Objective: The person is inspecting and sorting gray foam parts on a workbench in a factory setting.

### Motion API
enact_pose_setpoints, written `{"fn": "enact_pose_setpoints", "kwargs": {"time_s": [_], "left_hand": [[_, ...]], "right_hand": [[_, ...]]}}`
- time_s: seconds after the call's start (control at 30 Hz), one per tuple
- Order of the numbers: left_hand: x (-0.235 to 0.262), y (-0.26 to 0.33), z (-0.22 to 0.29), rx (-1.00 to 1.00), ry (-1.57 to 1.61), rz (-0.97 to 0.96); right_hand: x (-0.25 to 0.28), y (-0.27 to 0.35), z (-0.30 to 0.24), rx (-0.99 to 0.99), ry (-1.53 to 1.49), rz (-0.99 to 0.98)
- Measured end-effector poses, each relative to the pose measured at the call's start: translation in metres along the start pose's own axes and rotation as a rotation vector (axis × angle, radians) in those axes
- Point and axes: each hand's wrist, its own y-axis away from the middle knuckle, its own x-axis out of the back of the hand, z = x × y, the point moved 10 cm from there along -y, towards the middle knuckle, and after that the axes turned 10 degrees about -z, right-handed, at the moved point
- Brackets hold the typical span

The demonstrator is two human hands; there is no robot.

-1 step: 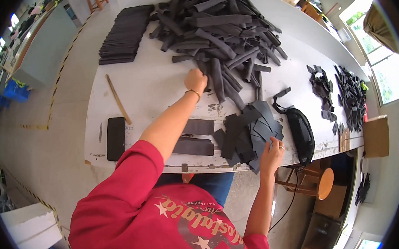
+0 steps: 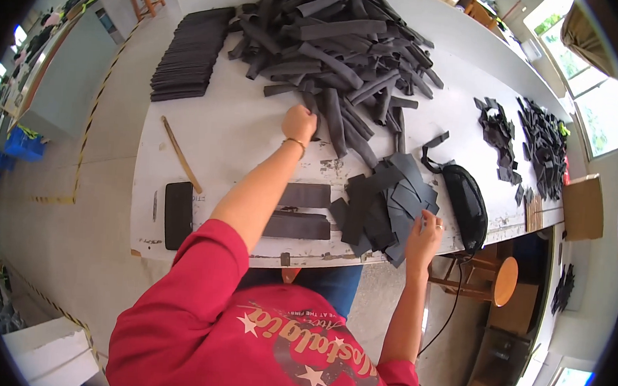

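My left hand (image 2: 300,124) is closed at the near edge of a big heap of dark grey fabric strips (image 2: 344,31). It grips the end of one dark fabric strip (image 2: 318,131). My right hand (image 2: 423,242) rests at the right edge of a loose pile of flat dark pieces (image 2: 379,204). Its fingers are bent together, and whatever lies between them is hidden. In front of me two dark fabric strips (image 2: 306,195) lie flat, one behind the other, partly covered by my left forearm.
A neat stack of dark strips (image 2: 192,55) stands at the back left. Nearer are a thin wooden stick (image 2: 181,155) and a black phone-like slab (image 2: 179,215). A black mesh-covered object (image 2: 465,208) with a cable sits right. Beyond are dark scraps (image 2: 498,137) and a stool (image 2: 505,281).
My right hand has shifted slightly to the right along the edge of the flat pieces. My left hand stays at the heap, almost unmoved.
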Motion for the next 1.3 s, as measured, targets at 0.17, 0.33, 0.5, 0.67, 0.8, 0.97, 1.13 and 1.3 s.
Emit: {"fn": "enact_pose_setpoints", "kwargs": {"time_s": [0.17, 0.33, 0.5, 0.67, 0.8, 0.97, 1.13, 1.3], "left_hand": [[0.005, 0.023, -0.019, 0.118, 0.578, -0.332], [0.021, 0.081, -0.022, 0.257, 1.036, -0.531], [0.05, 0.107, -0.034, 0.155, 1.034, -0.424], [0.075, 0.127, -0.031, 0.229, 1.367, -0.433], [0.086, 0.146, -0.008, 0.262, 1.547, -0.532], [0.073, 0.167, 0.016, 0.254, 1.708, -0.764], [0.067, 0.176, 0.019, 0.208, 1.573, -0.74], [0.067, 0.178, 0.012, 0.262, 1.531, -0.693]], "right_hand": [[-0.011, 0.014, -0.006, -0.206, -0.207, -0.13], [-0.067, 0.012, -0.108, 0.012, 0.269, -0.247], [-0.127, 0.02, -0.102, -0.033, 0.409, -0.379], [-0.089, 0.017, -0.12, 0.144, 0.351, -0.114], [-0.017, 0.016, -0.143, 0.347, -0.086, 0.13], [-0.042, 0.016, -0.12, -0.028, -0.883, -0.363], [-0.025, 0.031, -0.168, 0.304, -0.543, -0.393], [-0.021, 0.039, -0.183, 0.299, -0.577, -0.485]]}}
